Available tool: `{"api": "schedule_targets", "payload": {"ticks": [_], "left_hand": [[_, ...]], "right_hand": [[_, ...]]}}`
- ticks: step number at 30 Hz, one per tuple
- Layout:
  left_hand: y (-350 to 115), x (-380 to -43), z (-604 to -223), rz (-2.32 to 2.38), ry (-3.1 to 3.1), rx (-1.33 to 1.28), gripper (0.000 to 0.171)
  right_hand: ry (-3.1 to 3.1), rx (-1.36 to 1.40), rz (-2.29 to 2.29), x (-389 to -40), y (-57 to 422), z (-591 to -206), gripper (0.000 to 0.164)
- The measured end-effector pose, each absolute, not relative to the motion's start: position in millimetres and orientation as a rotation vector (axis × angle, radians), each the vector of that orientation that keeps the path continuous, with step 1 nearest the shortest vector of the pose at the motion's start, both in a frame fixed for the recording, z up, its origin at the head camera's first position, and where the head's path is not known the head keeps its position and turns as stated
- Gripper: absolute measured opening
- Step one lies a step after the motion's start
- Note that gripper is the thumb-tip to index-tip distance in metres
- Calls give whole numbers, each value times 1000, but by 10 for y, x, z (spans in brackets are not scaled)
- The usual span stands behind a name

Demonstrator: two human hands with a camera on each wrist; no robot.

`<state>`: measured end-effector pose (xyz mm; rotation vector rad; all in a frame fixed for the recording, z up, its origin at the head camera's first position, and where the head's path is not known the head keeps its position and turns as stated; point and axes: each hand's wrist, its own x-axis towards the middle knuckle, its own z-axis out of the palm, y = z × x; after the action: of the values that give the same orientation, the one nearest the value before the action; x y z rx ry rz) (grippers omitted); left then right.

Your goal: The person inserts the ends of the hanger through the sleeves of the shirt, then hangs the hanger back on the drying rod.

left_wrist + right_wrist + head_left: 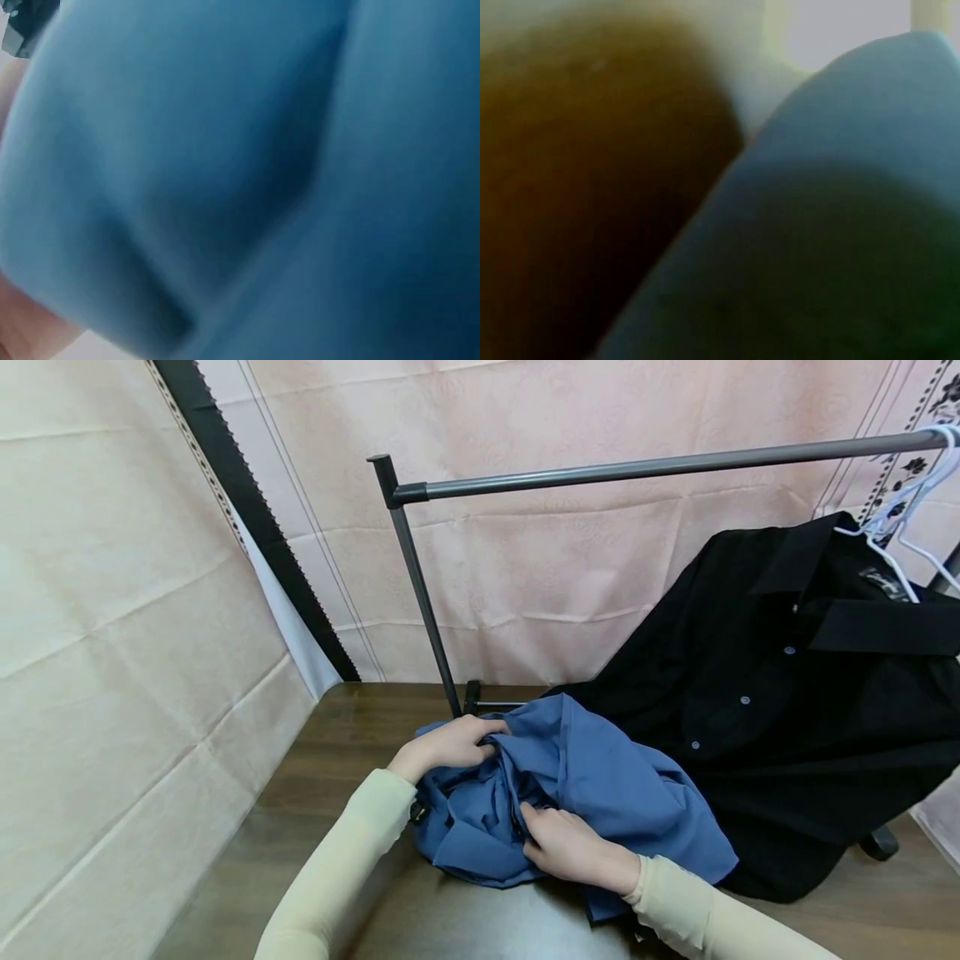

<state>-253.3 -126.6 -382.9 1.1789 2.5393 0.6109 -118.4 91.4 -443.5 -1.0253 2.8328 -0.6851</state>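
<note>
A blue garment (622, 777) lies in a crumpled heap on the wooden table (307, 827). My left hand (453, 743) grips its upper left part, fingers curled into the folds. Lower and further right, my right hand (566, 847) pinches an edge of the same garment beside a dark opening between folds. Blue cloth (225, 150) fills most of the left wrist view, with bits of hand at the left edge. Blurred and dark, the right wrist view has the blue cloth (840, 187) on its right side.
Behind the heap stands a grey metal clothes rack (637, 468). A black button-up shirt (720, 693) hangs at the right, its lower part reaching beside the blue garment. White hangers (911, 497) hook over the bar's right end. Pale patterned cloth (525, 568) covers the wall behind.
</note>
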Motion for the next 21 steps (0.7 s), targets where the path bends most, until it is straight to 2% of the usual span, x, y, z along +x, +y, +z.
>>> {"api": "schedule_targets", "payload": {"ticks": [2,9,14,21], "left_hand": [[-1312,-2504,-3788,659,2548,1192,31],[-1517,-2418,-3560,946,2628,1229,44],[-1566,-2324,-3313,1112,2762,1179,36],[-1475,-2146,-2938,1419,2895,1116,27]], "right_hand": [[2842,-1030,-718,-1195,956,-4401,31],[3065,-889,-882,-1300,1215,-4092,29],[3254,-811,-1043,-1440,1401,-3718,25],[3437,-965,-1237,-1607,1525,-3170,24]]}}
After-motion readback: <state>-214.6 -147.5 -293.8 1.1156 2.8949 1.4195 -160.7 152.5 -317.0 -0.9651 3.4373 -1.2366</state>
